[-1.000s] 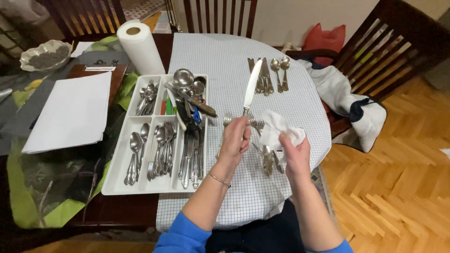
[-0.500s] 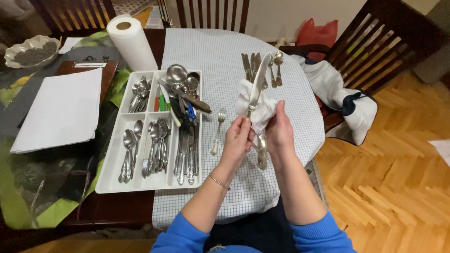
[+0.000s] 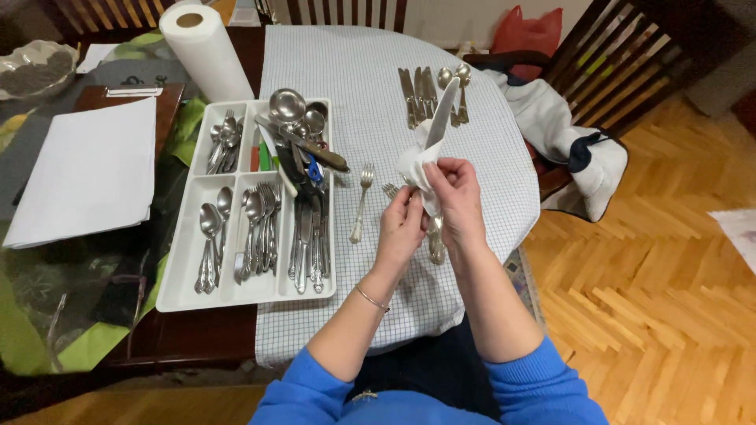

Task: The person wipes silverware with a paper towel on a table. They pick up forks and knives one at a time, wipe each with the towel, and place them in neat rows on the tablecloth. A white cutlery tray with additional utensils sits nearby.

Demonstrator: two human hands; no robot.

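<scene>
My left hand [image 3: 400, 229] grips the handle of a silver table knife [image 3: 445, 105] that points up and away from me. My right hand [image 3: 454, 193] pinches a white cloth [image 3: 415, 162] around the lower part of the blade. Both hands hover over the checked tablecloth [image 3: 370, 79]. A single fork [image 3: 361, 203] lies just left of my hands, and more cutlery [image 3: 435, 240] lies beneath them, partly hidden.
A white cutlery tray [image 3: 189, 271] full of spoons, forks and knives sits to the left. A paper towel roll [image 3: 204, 51] stands behind it. Laid-out knives and spoons [image 3: 429, 85] rest at the far side. A sheet stack [image 3: 88, 169] lies at left; a chair with a towel [image 3: 575, 145] stands at right.
My right hand brought the cloth from beside the knife onto the blade and closed around it. The view shifted slightly, so the table appears lower and nearer.
</scene>
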